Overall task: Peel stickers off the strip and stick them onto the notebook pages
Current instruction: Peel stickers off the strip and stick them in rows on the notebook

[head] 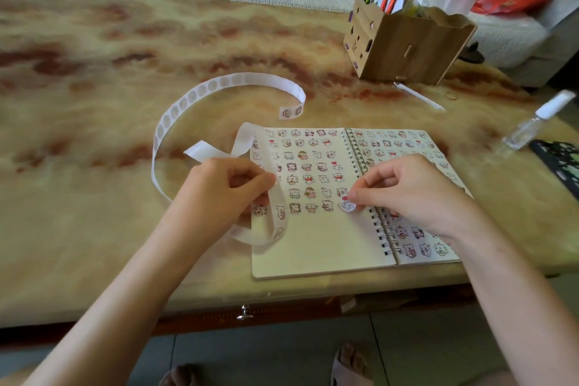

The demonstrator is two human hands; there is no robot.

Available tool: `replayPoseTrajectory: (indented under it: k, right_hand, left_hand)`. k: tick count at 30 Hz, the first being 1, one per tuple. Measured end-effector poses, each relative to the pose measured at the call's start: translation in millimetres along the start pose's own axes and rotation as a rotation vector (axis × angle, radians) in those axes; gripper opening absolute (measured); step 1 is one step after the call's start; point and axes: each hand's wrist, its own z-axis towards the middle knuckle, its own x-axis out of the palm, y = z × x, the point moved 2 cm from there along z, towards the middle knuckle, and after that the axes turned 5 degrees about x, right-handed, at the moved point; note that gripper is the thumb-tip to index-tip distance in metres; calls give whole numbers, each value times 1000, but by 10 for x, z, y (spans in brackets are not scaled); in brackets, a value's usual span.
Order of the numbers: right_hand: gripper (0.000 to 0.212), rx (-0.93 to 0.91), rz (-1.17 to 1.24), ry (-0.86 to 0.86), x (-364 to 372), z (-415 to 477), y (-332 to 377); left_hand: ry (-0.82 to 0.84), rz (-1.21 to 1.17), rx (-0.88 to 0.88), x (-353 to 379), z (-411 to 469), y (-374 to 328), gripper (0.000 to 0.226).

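The left hand (228, 185) curls over the notebook's (313, 247) left edge, pinching the glossy white paper strip (175, 113). The right hand (407, 188) pinches a round sticker (347, 205) against the cream spiral-bound page just beside its fingertips.

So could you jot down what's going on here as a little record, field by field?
Notebook: open, spiral-bound, rows of stickers on both pages
Left hand: pinches the sticker strip at the notebook's left edge
Right hand: pinches a round sticker at the left page's last row
Table: marbled, strip curls across it
Nearby: wooden pen holder, spray bottle
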Motion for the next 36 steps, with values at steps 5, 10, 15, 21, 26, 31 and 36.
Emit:
replayPoseTrajectory:
  k: [5, 10, 15, 21, 26, 31, 36]
  right_hand:
    - [6, -1, -5, 8, 38, 9, 4]
    - [7, -1, -31, -15, 52, 28, -3]
    - [9, 5, -68, -53, 69, 37, -12]
    - [8, -1, -73, -55, 76, 36, -14]
    - [9, -13, -95, -88, 99, 62, -43]
    - [11, -45, -190, -135, 122, 53, -59]
    - [27, -85, -299, -195, 94, 58, -51]
  left_hand:
    - [5, -5, -4, 4, 12, 13, 14]
    - [-1, 18, 9, 4, 19, 16, 15]
    - [2, 12, 10, 0, 21, 30, 14]
    - [-2, 18, 13, 3, 29, 28, 15]
    - [5, 19, 10, 1, 38, 41, 15]
    - [10, 20, 7, 1, 42, 45, 15]
    - [13, 25, 6, -4, 44, 47, 15]
